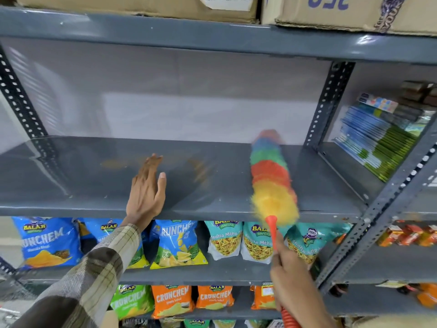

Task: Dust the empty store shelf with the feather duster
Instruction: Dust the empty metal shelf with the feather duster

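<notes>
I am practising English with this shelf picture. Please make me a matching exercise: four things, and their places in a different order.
Things:
1. left hand
2. feather duster
3. cardboard boxes
4. blue Crunchem bag

Places:
A. on the top shelf
B. lying on the right part of the empty shelf
C. flat on the middle of the empty shelf
D. one shelf below the empty shelf

Pairs: 1-C, 2-B, 3-A, 4-D

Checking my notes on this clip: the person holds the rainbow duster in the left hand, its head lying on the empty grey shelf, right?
Not quite. The head view shows the right hand holding the rainbow duster by its orange handle; the left hand is open, over the empty grey shelf. The duster's head does lie on that shelf.
</notes>
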